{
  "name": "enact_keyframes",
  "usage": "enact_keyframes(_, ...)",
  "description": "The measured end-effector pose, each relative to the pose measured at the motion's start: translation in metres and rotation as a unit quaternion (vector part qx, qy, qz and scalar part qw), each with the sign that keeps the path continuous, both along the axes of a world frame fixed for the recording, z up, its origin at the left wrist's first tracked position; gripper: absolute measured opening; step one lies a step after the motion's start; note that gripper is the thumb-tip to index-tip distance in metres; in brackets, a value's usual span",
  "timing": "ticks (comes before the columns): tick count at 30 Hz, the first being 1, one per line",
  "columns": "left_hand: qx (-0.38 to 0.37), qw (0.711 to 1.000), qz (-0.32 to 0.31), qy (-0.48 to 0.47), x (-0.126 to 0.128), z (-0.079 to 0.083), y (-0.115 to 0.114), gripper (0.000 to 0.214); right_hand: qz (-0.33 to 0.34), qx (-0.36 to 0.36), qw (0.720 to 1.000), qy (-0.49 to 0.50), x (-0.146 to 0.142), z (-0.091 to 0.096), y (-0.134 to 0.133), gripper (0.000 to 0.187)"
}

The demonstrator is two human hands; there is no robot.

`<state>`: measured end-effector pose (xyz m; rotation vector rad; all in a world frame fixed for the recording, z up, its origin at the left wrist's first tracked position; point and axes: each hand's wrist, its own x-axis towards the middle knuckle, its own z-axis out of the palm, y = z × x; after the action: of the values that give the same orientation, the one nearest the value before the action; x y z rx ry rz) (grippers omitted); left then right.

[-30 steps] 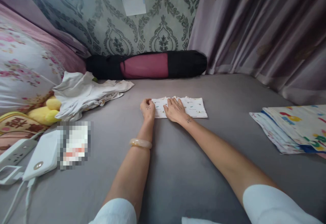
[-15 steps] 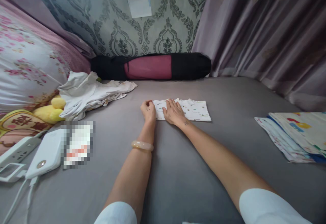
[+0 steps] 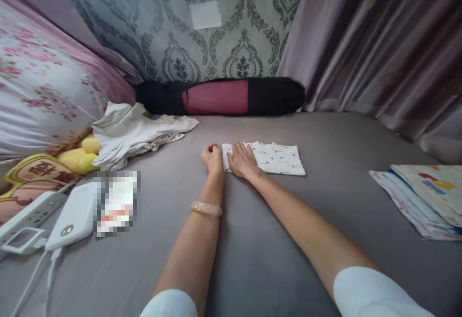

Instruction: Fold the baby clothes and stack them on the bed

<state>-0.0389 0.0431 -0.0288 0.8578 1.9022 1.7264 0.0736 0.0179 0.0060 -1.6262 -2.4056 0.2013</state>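
A white cloth [image 3: 279,159] with small printed figures lies folded into a flat rectangle on the grey sheet. Flat on its left part rests my right hand [image 3: 243,159], fingers stretched out and pressing down. My left hand [image 3: 212,158] is at the cloth's left edge, fingers curled in and closed; whatever they may hold is hidden from this side. A pale bangle [image 3: 206,209] circles my left wrist.
Crumpled white clothes [image 3: 133,134] lie to the left by a floral pillow [image 3: 46,81]. Nearer are a white power bank [image 3: 74,216] with cables and a power strip [image 3: 32,213]. Folded cloths [image 3: 426,201] are stacked at right. A black-and-pink roll [image 3: 216,97] lies along the wall.
My right hand has slid slightly left across the cloth, toward my left hand. The view has shifted a little; the left hand remains closed at the cloth's left edge.
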Motion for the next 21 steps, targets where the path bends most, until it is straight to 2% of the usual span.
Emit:
enact_keyframes(8, -0.003, 0.998, 0.009, -0.056, 0.001, 0.008, -0.003, 0.029, -0.005, -0.014, 1.0, -0.008, 0.001, 0.004, -0.001, 0.06)
enact_keyframes(15, 0.04, 0.974, 0.036, -0.222, 0.006, 0.027, -0.01, 0.017, 0.038, 0.012, 0.999, 0.012, -0.015, 0.007, -0.004, 0.057)
enact_keyframes(21, 0.061, 0.965, 0.036, -0.251, 0.003, 0.025, -0.008, 0.011, 0.06, -0.028, 0.998, 0.004, -0.022, 0.007, -0.006, 0.058)
